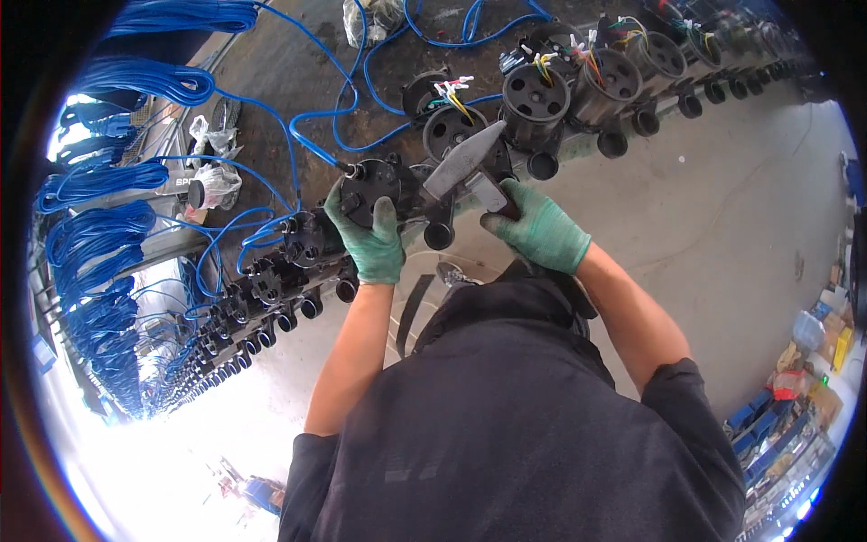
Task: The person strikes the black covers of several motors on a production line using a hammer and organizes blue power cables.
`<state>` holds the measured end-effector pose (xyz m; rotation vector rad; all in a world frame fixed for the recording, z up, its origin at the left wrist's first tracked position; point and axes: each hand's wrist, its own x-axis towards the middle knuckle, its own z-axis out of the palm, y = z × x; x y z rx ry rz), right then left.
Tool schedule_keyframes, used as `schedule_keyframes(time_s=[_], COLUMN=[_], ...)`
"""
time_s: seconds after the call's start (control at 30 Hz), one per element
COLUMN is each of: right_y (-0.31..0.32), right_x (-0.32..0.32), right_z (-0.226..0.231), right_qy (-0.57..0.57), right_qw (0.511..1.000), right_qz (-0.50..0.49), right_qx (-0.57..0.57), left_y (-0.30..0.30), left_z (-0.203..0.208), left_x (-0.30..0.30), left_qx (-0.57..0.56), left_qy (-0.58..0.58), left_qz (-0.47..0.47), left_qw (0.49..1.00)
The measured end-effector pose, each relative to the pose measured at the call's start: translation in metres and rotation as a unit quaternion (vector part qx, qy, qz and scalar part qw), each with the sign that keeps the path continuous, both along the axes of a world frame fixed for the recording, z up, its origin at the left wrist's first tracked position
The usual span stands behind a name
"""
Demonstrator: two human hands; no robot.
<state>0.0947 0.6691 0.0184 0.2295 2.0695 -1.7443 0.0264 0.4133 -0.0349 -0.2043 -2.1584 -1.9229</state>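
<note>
Right grip: hammerhead slants away-right.

A hammer with a scuffed grey metal head is held aslant by its handle. The head is narrowed to a blunt point toward the upper right, while its broader end is brought just beside the right edge of a black housing; whether the two are touching cannot be told. The handle is seen foreshortened, dark with a paler grey face, and its lower end is partly covered. The housing is rounded, capped by a top with raised lugs, gripped at its left and near sides, and set along the table's edge. Into its top a blue cable is joined through a metallic fitting.
</note>
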Motion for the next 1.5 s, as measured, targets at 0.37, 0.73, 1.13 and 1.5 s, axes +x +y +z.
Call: schedule_keyframes(time_s=[0.37,0.73,1.13,1.5], right_y=[-0.004,0.007,-0.003,0.006], right_x=[0.002,-0.002,0.003,-0.008], right_z=[-0.014,-0.002,-0.012,0.026], right_qy=[0.063,-0.041,0.022,0.141], right_qw=[0.998,0.999,0.999,0.989], right_qz=[-0.01,-0.016,0.008,-0.01], right_qx=[0.026,0.002,0.043,0.032], left_y=[0.001,-0.007,0.0,-0.006], left_z=[-0.001,-0.009,0.001,-0.014], left_x=[0.001,-0.001,0.0,-0.003], left_qx=[-0.011,-0.005,-0.042,0.067], left_qy=[-0.002,-0.001,-0.005,-0.016], left_qz=[0.0,-0.016,0.006,-0.025], left_qw=[1.0,1.0,0.999,0.997])
